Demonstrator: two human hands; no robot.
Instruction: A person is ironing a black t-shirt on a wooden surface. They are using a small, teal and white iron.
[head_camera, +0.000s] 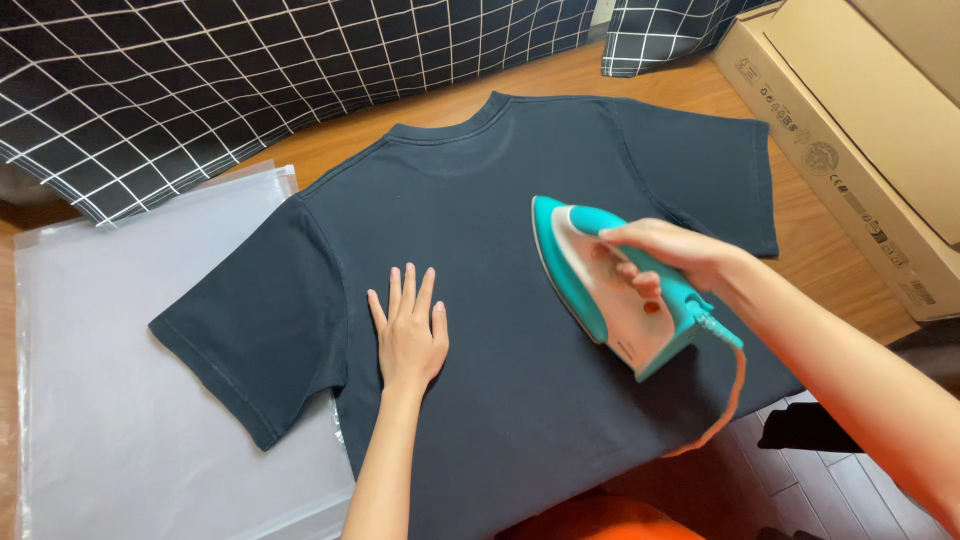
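Note:
A dark navy T-shirt (520, 200) lies flat, back side up, collar pointing away from me, on a wooden table (830, 255). My left hand (408, 330) rests flat on the shirt's left side with fingers spread, holding nothing. My right hand (665, 255) grips the handle of a teal and white clothes iron (610, 285), which sits on the shirt's right half with its tip pointing away. An orange cord (725, 400) runs from the iron's rear toward the table's near edge.
Clear plastic bags (110, 380) lie under the shirt's left sleeve. Black fabric with a white grid (200, 70) covers the far side. A long cardboard box (860, 130) lies at the right. Dark floorboards (800, 480) and something orange (600, 520) show beyond the near edge.

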